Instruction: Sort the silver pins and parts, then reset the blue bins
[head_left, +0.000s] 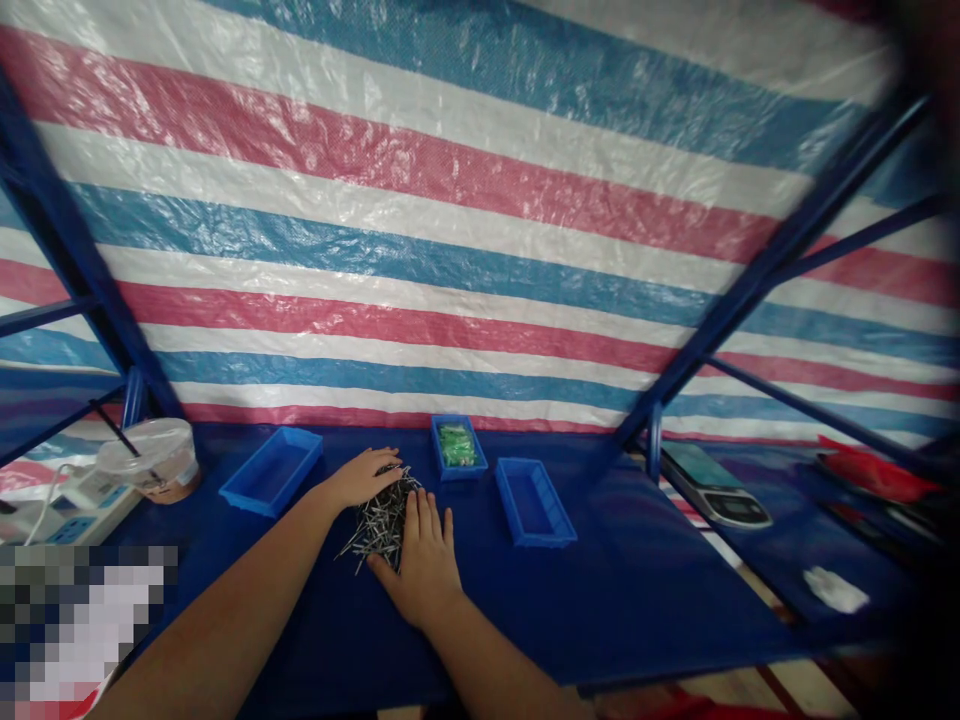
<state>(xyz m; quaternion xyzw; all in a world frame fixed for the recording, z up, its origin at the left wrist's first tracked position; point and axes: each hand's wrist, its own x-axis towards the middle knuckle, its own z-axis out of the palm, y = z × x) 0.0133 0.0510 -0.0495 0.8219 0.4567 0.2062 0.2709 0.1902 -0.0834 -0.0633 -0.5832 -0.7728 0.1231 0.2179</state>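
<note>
A loose pile of thin metal pieces like nails or screws lies on the blue tabletop. My left hand rests against the pile's upper left side, its fingers stretched over the top. On the right side of the pile lies my right hand, palm down, with fingers extended and the thumb at the lower edge. Neither hand grips anything. Behind the hands stands a small blue tray holding green packets. Two other blue trays, one at the left and one at the right, show bare insides.
At the left are a lidded plastic cup with a straw and a white power strip. A digital scale, a red item and crumpled white tissue sit on the right table. Blue metal posts frame a striped sheet.
</note>
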